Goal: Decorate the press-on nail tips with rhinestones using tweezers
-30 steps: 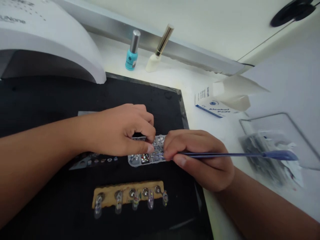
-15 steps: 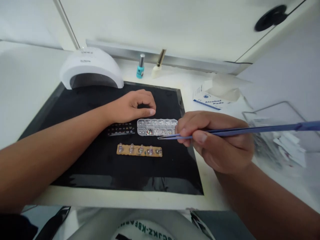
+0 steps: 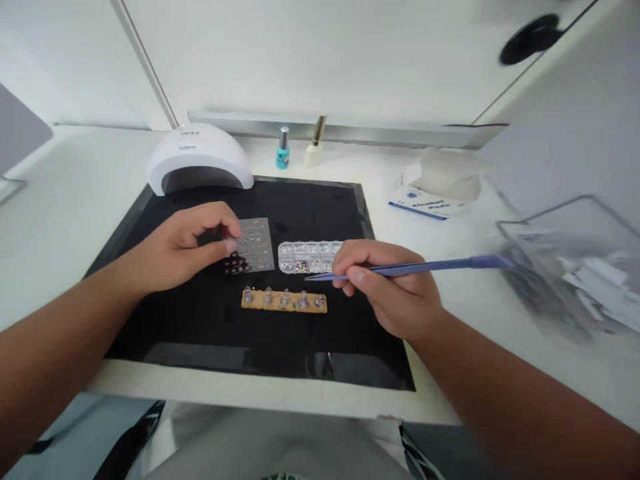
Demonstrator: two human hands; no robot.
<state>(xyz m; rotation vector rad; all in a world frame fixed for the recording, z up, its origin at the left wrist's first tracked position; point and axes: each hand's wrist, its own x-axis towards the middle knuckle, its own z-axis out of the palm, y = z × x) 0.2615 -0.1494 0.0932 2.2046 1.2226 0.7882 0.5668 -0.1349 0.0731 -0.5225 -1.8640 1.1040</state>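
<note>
My left hand (image 3: pixel 193 243) is at the left edge of a clear sticker sheet (image 3: pixel 259 243) with rows of tiny designs, thumb and forefinger pinched at its side. In my right hand (image 3: pixel 393 283) is a pair of blue tweezers (image 3: pixel 430 267), held like a pen. Their points reach left, above the near edge of a clear compartment box (image 3: pixel 306 248) of small gems. My right fingers hide the box's right end. Nearer to me lies a tan strip (image 3: pixel 275 307) bearing several small clear, rounded pieces; the tweezer tips are just above and behind it.
A black mat (image 3: pixel 300 343) lies under these things. Behind it stand a white nail lamp (image 3: pixel 200 153), a turquoise polish bottle (image 3: pixel 283 157) and a cream bottle with gold cap (image 3: pixel 313 155). At right are an alcohol pads box (image 3: pixel 423 203) and a wire basket (image 3: pixel 550 267) holding a plastic bag.
My left hand has moved left and nearer, from over the sticker sheet to its left edge, uncovering much of it. My right hand has shifted slightly left with the tweezers.
</note>
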